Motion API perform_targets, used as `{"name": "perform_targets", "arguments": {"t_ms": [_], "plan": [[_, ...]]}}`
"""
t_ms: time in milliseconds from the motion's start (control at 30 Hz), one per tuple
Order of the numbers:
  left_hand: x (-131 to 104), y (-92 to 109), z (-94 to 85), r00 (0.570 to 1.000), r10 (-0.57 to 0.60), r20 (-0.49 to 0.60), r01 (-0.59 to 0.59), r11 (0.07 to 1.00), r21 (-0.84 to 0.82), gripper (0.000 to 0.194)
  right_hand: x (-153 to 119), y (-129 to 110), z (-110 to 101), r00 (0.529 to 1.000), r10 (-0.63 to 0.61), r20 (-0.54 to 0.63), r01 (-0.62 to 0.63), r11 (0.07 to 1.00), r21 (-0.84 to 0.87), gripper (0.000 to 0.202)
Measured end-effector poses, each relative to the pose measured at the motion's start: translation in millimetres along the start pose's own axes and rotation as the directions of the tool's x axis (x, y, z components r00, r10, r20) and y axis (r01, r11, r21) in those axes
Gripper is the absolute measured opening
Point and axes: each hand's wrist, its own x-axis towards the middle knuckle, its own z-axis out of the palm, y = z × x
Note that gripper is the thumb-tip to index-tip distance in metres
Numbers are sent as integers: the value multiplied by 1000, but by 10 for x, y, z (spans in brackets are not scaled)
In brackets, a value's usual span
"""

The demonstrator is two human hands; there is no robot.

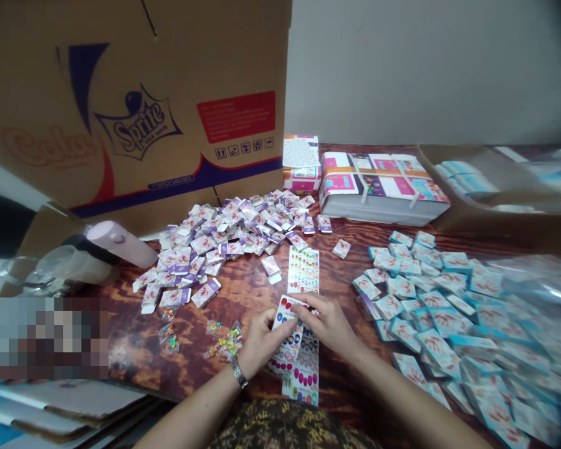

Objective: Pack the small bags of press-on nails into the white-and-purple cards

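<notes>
My left hand (263,340) grips a white sheet of colourful nail-shaped stickers (291,346), its thumb lying across the front. At the upper right of the same sheet, my right hand (330,324) closes its fingers on the edge, partly covering it. Beneath both hands a long sticker strip (303,265) lies flat on the table, sticking out above and below them. Left of my left hand are small clear packets of coloured pieces (231,340). A small purple-and-white box (271,268) with an open flap rests just beyond my hands.
Many purple-and-white boxes (234,227) are heaped before a large cardboard carton (168,81). Blue-and-white boxes (434,312) spread over the right side. A strapped stack of printed sheets (383,187) stands at the back, beside an open carton (509,221). A pink bottle (121,243) lies left.
</notes>
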Motion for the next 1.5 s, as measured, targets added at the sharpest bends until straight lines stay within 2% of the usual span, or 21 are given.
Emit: {"name": "perform_targets", "arguments": {"t_ms": [133,333,400,500,567,667,733,800,867,1000,1100,1167,1233,1300,1400,1500], "plan": [[-11,-13,-44,989,12,146,1,996,-86,31,16,-2,-20,1000,10,-9,-10,999,39,27],[-24,-120,-76,955,-107,277,161,970,-183,37,124,45,-142,997,69,-27,-67,995,68,27],[-28,-121,-72,939,-136,315,229,932,-281,38,172,61,-174,997,68,-25,-65,993,100,28],[-44,-71,-66,914,-161,371,325,839,-436,39,213,54,-160,995,84,44,-92,973,213,28],[-58,-24,-65,874,-165,457,395,788,-472,41,214,32,-112,990,107,89,-129,944,305,28],[-70,14,-63,784,-156,600,487,754,-440,43,199,-8,-38,979,144,144,-190,901,390,30],[-70,3,-56,763,-169,624,507,755,-415,42,193,-31,-19,972,155,176,-212,900,381,31],[-67,-26,-44,782,-209,588,502,770,-394,40,194,-51,-31,978,125,169,-174,932,317,29],[-69,-58,-28,800,-250,546,501,779,-377,39,201,-64,-63,990,53,131,-81,972,219,27],[-81,-99,-9,806,-278,522,508,778,-370,38,227,-58,-132,993,-18,117,11,998,56,23],[-72,-106,-52,887,-211,411,382,834,-397,38,266,-34,-184,994,-33,100,35,999,-21,26],[-51,-105,-109,935,-156,319,268,900,-343,36,299,-24,-221,997,-56,56,60,995,-74,25],[-24,-108,-159,954,-138,268,207,946,-250,34,324,-33,-252,997,-82,-4,81,988,-133,22],[4,-126,-173,956,-160,246,214,954,-212,34,321,-70,-263,991,-129,-37,121,977,-178,18],[51,-172,-124,962,-226,150,265,902,-340,33,228,-161,-218,963,-267,27,266,940,-214,18],[108,-183,-65,956,-287,55,274,817,-506,29,33,-240,-99,894,-407,190,444,862,-246,22]]}}
